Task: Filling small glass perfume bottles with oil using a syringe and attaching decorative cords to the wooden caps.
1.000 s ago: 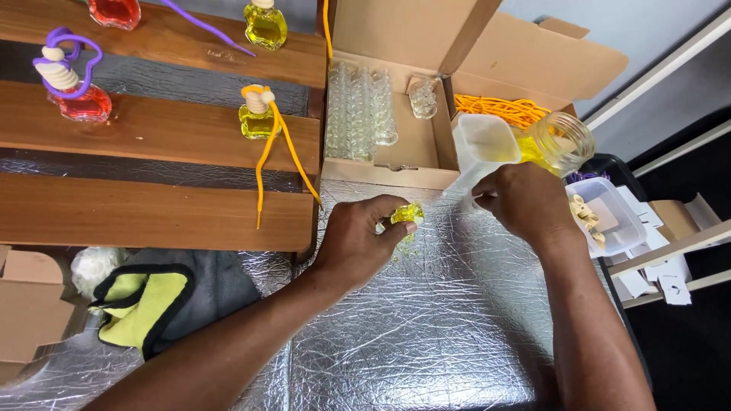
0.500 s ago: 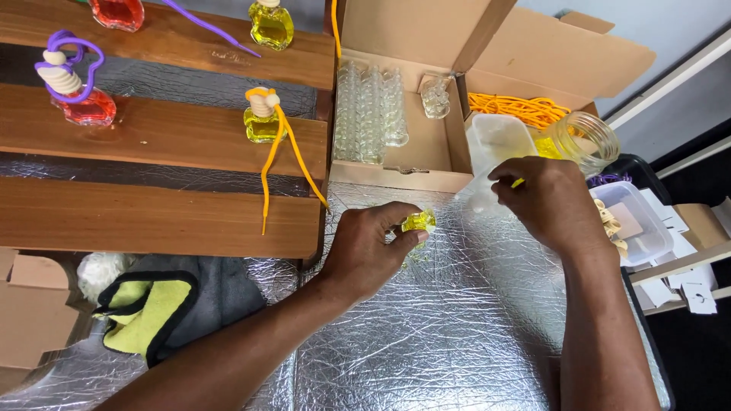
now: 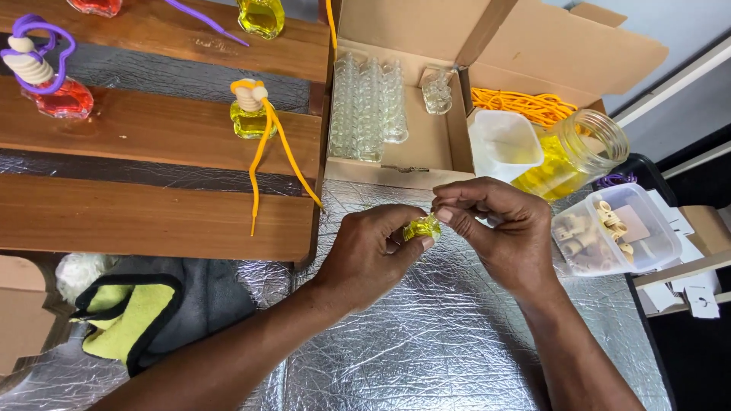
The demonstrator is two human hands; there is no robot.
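At frame centre, the left hand (image 3: 373, 255) is gripping a small yellow-filled bottle (image 3: 421, 227); the right hand (image 3: 499, 232) is pinching at its top (probably a stopper). Steadying it upright is preventing spills.

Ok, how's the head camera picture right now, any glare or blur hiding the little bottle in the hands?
Head view: sharp, evenly lit, no motion blur on either hand. The silver foil mat shows crinkled highlights but no washout. The small yellow bottle is mostly covered by the left hand and right hand. The glass jar and empty glass bottles glint slightly; the shelf edges curve from wide-angle distortion.
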